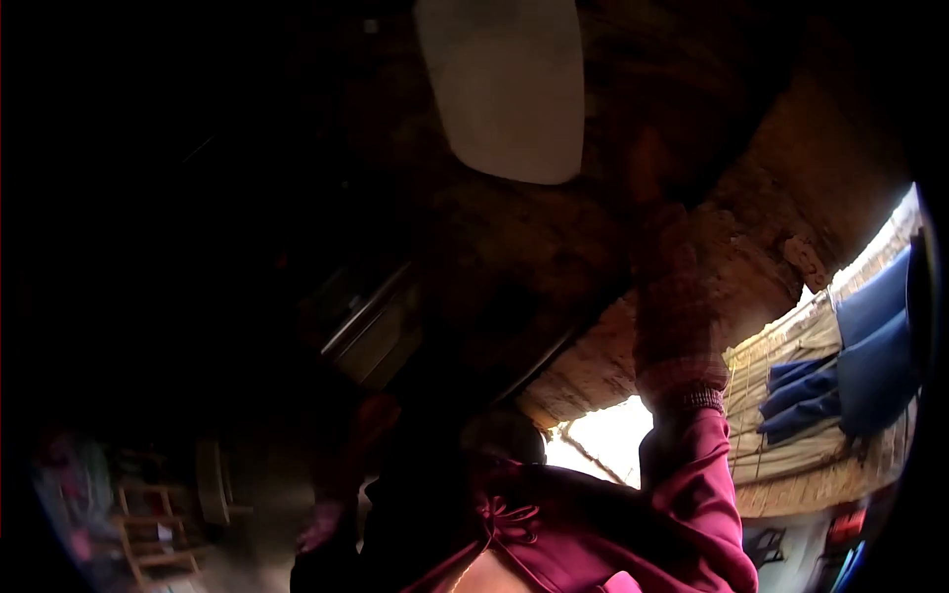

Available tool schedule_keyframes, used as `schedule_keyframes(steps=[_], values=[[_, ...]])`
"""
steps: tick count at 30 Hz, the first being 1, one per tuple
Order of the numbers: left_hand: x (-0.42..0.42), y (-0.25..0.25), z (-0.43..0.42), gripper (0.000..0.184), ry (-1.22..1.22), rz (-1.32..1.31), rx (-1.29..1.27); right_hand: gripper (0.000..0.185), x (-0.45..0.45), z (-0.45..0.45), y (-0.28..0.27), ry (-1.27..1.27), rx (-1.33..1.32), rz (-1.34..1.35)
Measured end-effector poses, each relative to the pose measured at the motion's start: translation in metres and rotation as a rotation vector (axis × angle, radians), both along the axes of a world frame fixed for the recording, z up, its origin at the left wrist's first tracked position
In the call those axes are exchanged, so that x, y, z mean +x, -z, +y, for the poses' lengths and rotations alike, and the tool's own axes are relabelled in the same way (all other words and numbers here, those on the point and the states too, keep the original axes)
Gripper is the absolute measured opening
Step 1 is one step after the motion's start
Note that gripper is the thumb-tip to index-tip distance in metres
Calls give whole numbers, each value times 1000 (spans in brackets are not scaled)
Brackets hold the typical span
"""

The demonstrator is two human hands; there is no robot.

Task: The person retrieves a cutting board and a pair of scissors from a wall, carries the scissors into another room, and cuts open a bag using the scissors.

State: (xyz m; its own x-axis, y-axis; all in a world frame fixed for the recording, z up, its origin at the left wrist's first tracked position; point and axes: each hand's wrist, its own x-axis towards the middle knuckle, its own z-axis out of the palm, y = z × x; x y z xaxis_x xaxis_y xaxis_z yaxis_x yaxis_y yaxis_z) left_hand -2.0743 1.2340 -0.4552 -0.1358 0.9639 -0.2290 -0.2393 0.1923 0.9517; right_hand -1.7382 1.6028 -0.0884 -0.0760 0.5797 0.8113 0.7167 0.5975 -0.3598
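Observation:
My right arm, in a magenta sleeve (697, 465) with a band at the wrist end, reaches up into deep shadow. My right hand (649, 168) is only a dim, blurred reddish shape near a pale panel with rounded corners (519, 94). Its fingers do not show, nor whether it holds anything. On the left, a faint reddish shape (371, 425) may be part of my left arm. The left hand itself is lost in the dark. Between the arms lies a box-like object with a shiny metal edge (366, 311), its kind unclear.
A rough earthen-looking wall or ledge (761, 217) runs along the right. Beyond it, dark blue cloths (875, 336) hang by a thatch-like edge (820, 489) in bright light. A wooden ladder-like frame (153, 539) stands at lower left. Most of the left side is black.

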Motion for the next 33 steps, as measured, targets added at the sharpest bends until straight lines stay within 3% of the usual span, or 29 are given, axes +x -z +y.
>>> schedule_keyframes(steps=[2, 5, 7, 11, 13, 15, 18, 20, 23, 25, 26, 28, 30, 32, 33], values=[[-27, -16, 73, 36, 136, -107, -19, 36, -7, 9, -12, 59, 7, -74], [-37, -88, 184, 41, 285, 84, 314, 36, -16, 25, -24, 87, -39, 0], [-48, -142, 245, 47, 289, 115, 333, 38, -25, 25, -41, 27, 16, 65], [-56, -232, 359, 60, 200, 175, 552, 40, -48, 25, -65, -16, 72, 134], [-56, -240, 424, 63, 57, 96, 701, 41, -58, 33, -63, -20, -6, 162], [-55, -261, 467, 65, -48, 266, 686, 42, -64, 39, -63, 44, -95, 148], [-46, -308, 466, 60, 82, 174, 566, 42, -70, 45, -67, 182, -212, 67], [-59, -311, 485, 56, 180, 159, 492, 39, -68, 45, -69, 203, -243, 29], [-51, -316, 465, 45, 185, -122, 488, 33, -62, 36, -71, 134, -164, 129], [-35, -325, 446, 41, 151, -379, 562, 36, -65, 19, -75, -13, -295, 326], [-29, -330, 440, 37, 39, -398, 554, 38, -66, 13, -76, -91, -358, 427], [-28, -342, 434, 37, 138, -415, 587, 45, -53, 16, -70, -162, -241, 263], [-27, -355, 423, 37, 201, -419, 601, 48, -44, 9, -70, -223, -279, 343], [-21, -363, 398, 38, 228, -408, 593, 48, -85, -69, -92, -269, -473, 673], [-17, -356, 388, 40, 284, -355, 591, 47, -83, -84, -82, -157, -379, 614]])
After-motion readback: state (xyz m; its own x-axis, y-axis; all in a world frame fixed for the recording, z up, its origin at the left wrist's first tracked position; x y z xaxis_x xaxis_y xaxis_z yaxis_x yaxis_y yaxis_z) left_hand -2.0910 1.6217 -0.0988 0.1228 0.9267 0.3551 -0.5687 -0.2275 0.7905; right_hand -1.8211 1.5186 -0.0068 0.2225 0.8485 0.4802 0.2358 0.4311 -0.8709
